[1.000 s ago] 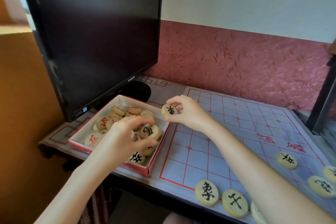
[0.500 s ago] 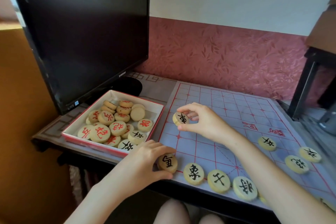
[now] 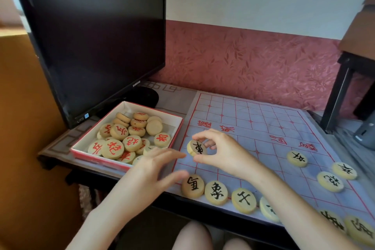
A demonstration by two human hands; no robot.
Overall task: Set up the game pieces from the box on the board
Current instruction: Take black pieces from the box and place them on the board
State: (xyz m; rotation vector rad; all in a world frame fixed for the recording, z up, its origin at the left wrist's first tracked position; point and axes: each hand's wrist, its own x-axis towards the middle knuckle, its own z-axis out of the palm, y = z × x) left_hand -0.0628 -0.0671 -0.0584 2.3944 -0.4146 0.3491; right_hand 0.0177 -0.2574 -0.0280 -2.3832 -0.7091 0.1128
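We see the right hand pinching a black-marked piece between the thumb below and the fingertips above. It is held on edge just over the left side of the board, its face tilted toward us. We judge that the tilt lets the character be read before a point is chosen.

The left hand holds nothing. Its fingers are straight and slightly spread, though blurred, and it hovers between the box and the corner piece, apart from both as far as we can tell.

That corner piece starts the near row, with the elephant piece touching its right side and more black pieces running on to the right along the near edge. They lie on the back line, one per point, because that is where each side begins.

The box sits just left of the board, within easy reach, and mostly red pieces are heaped in it. The far half of the board is bare, so we judge the red side is not yet begun.
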